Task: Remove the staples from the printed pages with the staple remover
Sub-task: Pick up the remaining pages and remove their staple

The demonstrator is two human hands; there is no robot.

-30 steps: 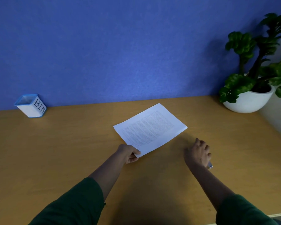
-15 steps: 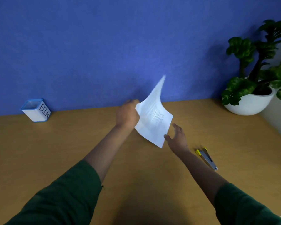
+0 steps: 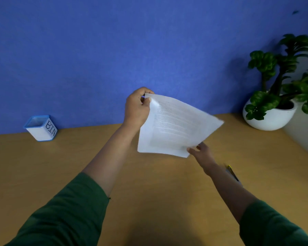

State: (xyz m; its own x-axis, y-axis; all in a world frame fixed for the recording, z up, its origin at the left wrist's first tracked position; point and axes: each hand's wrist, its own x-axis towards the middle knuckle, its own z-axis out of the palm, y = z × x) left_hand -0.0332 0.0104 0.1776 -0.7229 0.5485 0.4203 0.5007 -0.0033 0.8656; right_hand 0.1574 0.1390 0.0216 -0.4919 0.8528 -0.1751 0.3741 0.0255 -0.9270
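The white printed pages (image 3: 176, 126) hang in the air above the wooden table (image 3: 60, 166), motion-blurred, text side facing me. My left hand (image 3: 137, 107) pinches their top left corner, raised in front of the blue wall. My right hand (image 3: 202, 152) is under the lower right corner, thumb at the paper's edge; the fingers are hidden behind the sheet. The staple remover (image 3: 232, 174), grey with yellow and dark parts, lies on the table just right of my right forearm. No staple is discernible.
A white box with a blue rim marked BIN (image 3: 41, 127) stands at the back left against the wall. A potted green plant (image 3: 274, 103) in a white bowl occupies the back right corner. A grey surface borders the table's right side.
My left hand lifted the pages off the table and turned them flatter toward me. My right hand left the staple remover on the table and rose to the pages' lower corner.
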